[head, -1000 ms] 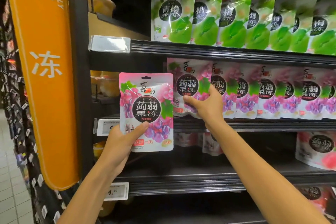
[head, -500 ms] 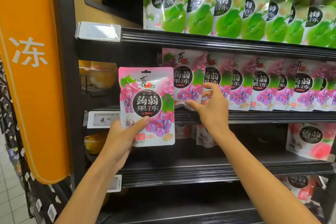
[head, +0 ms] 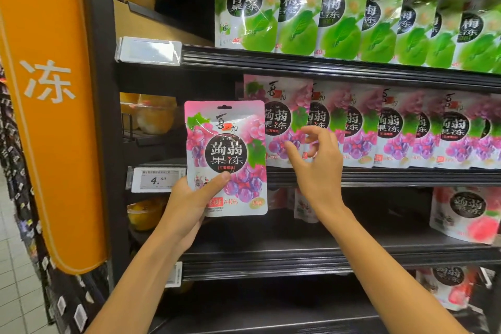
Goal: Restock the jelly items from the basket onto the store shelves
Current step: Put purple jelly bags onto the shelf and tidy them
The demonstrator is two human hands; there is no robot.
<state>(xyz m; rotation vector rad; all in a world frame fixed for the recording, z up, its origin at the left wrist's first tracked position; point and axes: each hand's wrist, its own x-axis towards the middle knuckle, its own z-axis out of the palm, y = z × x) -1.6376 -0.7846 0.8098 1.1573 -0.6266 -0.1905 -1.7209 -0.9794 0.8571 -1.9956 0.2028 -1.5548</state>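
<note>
Black metal shelves (head: pixel 379 177) faced me, lined with glossy flat packs: green pouches (head: pixel 298 13) above, a purple grape row (head: pixel 393 130) on the middle shelf. My left hand (head: pixel 189 206) gripped one grape jelly pouch (head: pixel 226 154) by its lower corner, thumb across the shiny front, upright beside a rectangular price tag (head: pixel 157 179). My right hand (head: pixel 317 168) hung in front of the row, fingers loosely curled, holding nothing.

Before you: seven green pouches (head: pixel 249 8) upper right, at least six shelved grape pouches (head: pixel 393 130) mid-right, one held grape pouch (head: pixel 226 149) centre, two peach pouches (head: pixel 466 214) lower right, three price tags (head: pixel 157 179) left.
</note>
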